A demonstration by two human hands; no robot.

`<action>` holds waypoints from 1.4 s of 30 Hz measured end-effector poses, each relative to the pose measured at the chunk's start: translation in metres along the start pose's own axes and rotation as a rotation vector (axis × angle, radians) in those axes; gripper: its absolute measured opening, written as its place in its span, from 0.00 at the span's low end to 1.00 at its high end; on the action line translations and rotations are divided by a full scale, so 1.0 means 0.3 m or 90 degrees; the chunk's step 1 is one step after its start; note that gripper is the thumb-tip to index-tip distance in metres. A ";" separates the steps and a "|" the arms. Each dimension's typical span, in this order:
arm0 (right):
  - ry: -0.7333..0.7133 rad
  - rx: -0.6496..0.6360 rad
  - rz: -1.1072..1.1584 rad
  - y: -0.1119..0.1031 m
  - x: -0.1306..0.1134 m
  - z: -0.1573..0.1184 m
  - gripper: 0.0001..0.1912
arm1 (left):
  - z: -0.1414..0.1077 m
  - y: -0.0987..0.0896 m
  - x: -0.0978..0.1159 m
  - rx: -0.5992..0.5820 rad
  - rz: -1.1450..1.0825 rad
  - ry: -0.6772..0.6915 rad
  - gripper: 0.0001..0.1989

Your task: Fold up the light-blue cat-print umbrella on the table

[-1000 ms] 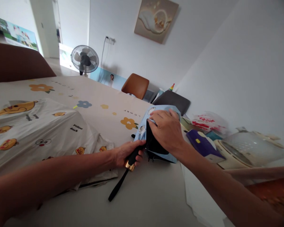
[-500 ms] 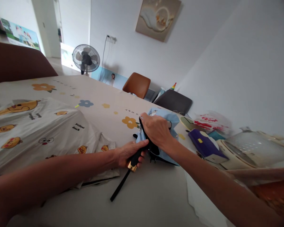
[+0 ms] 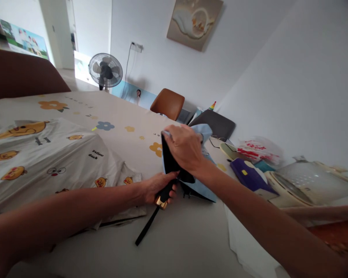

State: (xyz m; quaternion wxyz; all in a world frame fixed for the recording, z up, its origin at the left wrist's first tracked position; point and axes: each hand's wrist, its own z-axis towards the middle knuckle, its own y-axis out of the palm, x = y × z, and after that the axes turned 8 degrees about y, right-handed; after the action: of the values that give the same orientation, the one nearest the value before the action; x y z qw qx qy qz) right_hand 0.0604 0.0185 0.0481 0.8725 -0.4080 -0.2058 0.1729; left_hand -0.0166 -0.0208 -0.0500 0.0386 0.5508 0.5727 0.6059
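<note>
A folding umbrella [image 3: 201, 189] with a light blue canopy and black lining lies over the table in front of me. My left hand [image 3: 159, 188] is wrapped around its black handle [image 3: 166, 192], which ends in a gold-coloured cap with a black wrist strap [image 3: 147, 226] hanging down toward me. Higher up, my right hand [image 3: 184, 146] pinches the edge of a canopy panel, holding it raised so the black inner side faces left. Part of the canopy is hidden behind my right hand and forearm.
Left on the table [image 3: 174, 239] lies a white duck-print cloth [image 3: 84, 166]. At right are glasses [image 3: 216, 143], a purple box [image 3: 251, 177], a plastic bag [image 3: 259, 150] and a cream container [image 3: 290, 189]. Chairs [image 3: 168, 103] and a fan [image 3: 106, 70] stand beyond.
My right hand has shifted up and slightly left, lifting the canopy panel and showing more black lining. My left hand stays around the handle.
</note>
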 end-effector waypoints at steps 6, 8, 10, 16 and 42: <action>-0.263 -0.066 0.216 -0.097 -0.098 -0.013 0.18 | -0.009 -0.006 0.011 -0.010 -0.032 0.049 0.10; -0.110 0.039 0.252 -0.117 -0.042 -0.028 0.16 | -0.008 -0.006 0.015 -0.004 -0.060 0.027 0.13; 0.096 0.143 0.255 -0.106 0.056 -0.046 0.12 | -0.004 -0.005 0.017 0.003 -0.083 -0.006 0.16; 0.462 -0.060 0.265 0.042 0.291 -0.090 0.07 | 0.003 -0.003 0.011 0.022 -0.080 -0.021 0.18; 0.092 -0.231 0.270 0.101 0.158 -0.197 0.19 | 0.017 -0.008 -0.016 0.004 0.006 0.010 0.08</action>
State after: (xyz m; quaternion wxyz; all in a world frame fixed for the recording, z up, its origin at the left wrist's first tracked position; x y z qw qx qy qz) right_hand 0.1265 0.0214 0.0003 0.7418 -0.6028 -0.0810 0.2825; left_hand -0.0124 -0.0199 -0.0560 0.0296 0.5486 0.5723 0.6088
